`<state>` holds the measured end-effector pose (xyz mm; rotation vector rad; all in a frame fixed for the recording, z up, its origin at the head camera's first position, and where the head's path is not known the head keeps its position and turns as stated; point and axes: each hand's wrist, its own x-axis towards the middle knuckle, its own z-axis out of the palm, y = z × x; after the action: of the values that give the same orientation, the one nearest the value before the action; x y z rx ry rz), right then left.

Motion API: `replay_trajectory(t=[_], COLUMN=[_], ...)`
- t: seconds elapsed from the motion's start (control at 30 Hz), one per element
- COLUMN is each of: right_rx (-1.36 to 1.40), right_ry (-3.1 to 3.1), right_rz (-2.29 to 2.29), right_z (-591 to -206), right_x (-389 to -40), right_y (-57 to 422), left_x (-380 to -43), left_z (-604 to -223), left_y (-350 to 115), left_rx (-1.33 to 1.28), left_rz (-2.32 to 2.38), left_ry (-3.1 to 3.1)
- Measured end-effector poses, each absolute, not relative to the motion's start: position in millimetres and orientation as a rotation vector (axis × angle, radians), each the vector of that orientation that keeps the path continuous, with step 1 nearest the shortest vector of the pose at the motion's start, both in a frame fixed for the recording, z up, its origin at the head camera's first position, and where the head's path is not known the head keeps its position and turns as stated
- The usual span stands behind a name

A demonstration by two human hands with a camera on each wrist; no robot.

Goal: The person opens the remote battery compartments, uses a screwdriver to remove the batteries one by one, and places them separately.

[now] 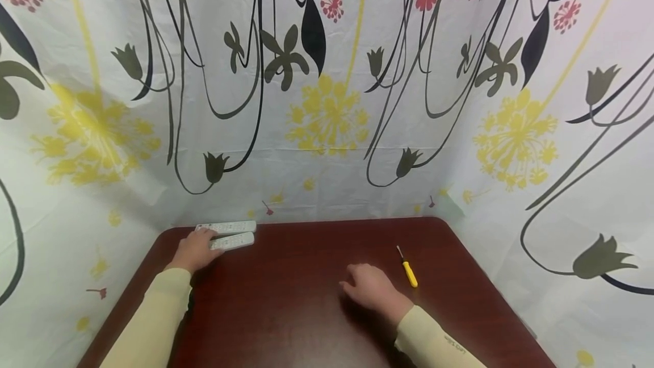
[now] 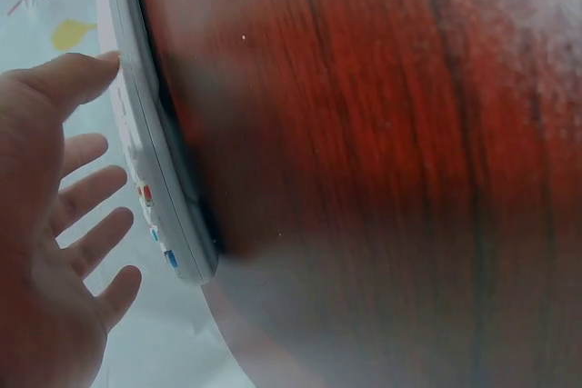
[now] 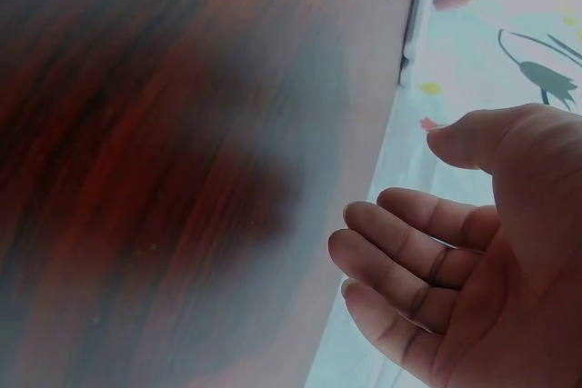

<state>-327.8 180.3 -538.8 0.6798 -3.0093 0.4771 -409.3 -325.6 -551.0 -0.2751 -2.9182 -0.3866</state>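
Note:
Two white remote controls lie side by side at the table's back left corner, the rear remote [image 1: 232,226] along the edge and the front remote [image 1: 236,241] slightly angled. My left hand [image 1: 194,250] is at their left ends. In the left wrist view its thumb touches the side of a remote [image 2: 156,156], while the other fingers stay loosely extended. Right of the table's middle, my right hand [image 1: 375,289] hovers with relaxed, slightly bent fingers and holds nothing. To its right lies a screwdriver [image 1: 410,275] with a yellow handle, its tip toward the back.
The dark red wooden table [image 1: 286,294] has rounded back corners. A white curtain [image 1: 327,186] printed with flowers hangs behind it and along both sides, close to the table's edges.

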Motion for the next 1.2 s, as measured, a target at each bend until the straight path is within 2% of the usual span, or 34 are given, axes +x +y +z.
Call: replay_trajectory(t=[0.6, 1.2], right_rx=[0.68, 0.684], right_ry=[-3.01, -3.012], right_rz=[0.469, 0.48], right_z=[-536, -538], right_x=[-327, -326], right_y=[184, 185], left_x=[-412, -408], left_z=[-549, -556], left_y=[-328, -331], left_rx=[-0.223, -0.336], left_rz=[-0.484, -0.58], left_ry=[-3.068, -3.038])
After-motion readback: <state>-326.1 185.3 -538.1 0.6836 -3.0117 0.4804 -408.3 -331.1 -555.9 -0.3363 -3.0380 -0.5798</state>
